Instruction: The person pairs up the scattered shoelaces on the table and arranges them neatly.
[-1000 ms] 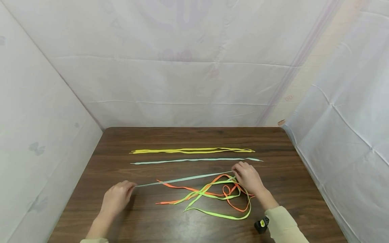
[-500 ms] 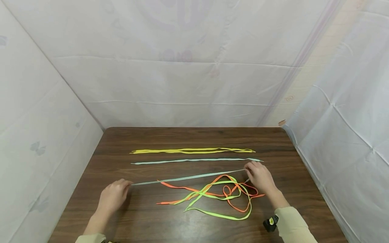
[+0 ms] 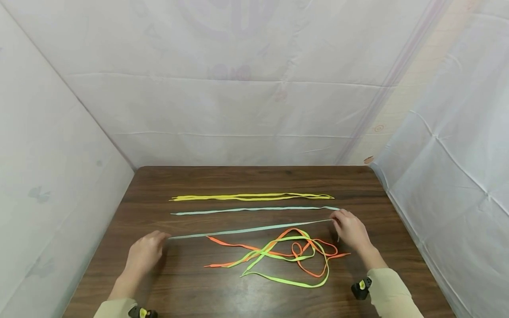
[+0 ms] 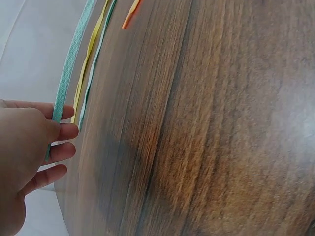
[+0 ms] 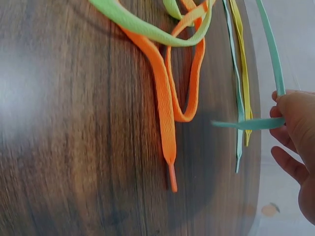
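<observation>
Mint shoelace [image 3: 250,229] taut above the table [image 3: 179,291]
Your left hand [image 3: 145,251] pinches one end toward the left edge; orange and lime shoelaces [image 3: 294,283] lie tangled mid-table; your right hand [image 3: 351,229] pinches near the other end, toward the right edge.

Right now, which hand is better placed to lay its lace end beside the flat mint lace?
Right, probably. Both pinch the held mint lace, but in the head view the right hand appears close to the flat mint lace; the left hand appears farther off.
</observation>
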`<state>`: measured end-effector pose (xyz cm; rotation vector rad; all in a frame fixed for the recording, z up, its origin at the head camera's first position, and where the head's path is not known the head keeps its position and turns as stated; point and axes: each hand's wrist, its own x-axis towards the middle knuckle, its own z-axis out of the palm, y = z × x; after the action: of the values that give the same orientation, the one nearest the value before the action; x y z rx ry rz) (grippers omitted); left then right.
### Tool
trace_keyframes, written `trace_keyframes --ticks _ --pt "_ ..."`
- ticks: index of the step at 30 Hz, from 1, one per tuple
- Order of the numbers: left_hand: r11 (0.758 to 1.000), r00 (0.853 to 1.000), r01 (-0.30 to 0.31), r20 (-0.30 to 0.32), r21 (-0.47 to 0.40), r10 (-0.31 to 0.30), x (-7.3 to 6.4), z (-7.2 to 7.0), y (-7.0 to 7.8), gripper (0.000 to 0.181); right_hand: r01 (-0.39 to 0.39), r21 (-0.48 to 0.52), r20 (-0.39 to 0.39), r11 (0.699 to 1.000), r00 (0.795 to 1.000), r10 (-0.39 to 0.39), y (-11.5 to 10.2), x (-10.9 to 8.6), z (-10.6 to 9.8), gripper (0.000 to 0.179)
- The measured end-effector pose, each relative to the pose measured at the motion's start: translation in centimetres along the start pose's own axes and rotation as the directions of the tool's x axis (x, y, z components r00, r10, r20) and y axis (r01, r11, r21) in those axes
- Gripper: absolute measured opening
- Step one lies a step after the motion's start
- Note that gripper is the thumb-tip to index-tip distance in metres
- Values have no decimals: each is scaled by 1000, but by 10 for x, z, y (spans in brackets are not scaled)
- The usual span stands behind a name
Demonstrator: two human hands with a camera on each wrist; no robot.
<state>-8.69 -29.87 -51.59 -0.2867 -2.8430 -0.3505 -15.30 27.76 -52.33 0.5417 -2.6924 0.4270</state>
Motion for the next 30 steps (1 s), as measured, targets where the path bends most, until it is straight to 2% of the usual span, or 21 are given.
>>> trace_keyframes --ticks 3,10,16,19,30 --pt "1000 1000 2 -5 -2 -2 2 0 -2 15 -8 -7 7 1000 1000 8 4 -1 0 13" --pt "999 999 38 26 3 -38 2 3 -9 6 -7 -25 8 1000 1000 7 12 -4 -2 14" --pt "999 999 47 -18 7 -46 5 4 -15 5 -14 -39 18 999 1000 15 19 -6 -1 15" --pt "999 998 49 -26 7 -49 8 4 -18 5 -4 -46 29 999 1000 5 22 -5 -1 15" --pt "995 996 93 9 18 -93 25 9 -29 7 28 -52 54 998 998 -25 32 2 1 14"
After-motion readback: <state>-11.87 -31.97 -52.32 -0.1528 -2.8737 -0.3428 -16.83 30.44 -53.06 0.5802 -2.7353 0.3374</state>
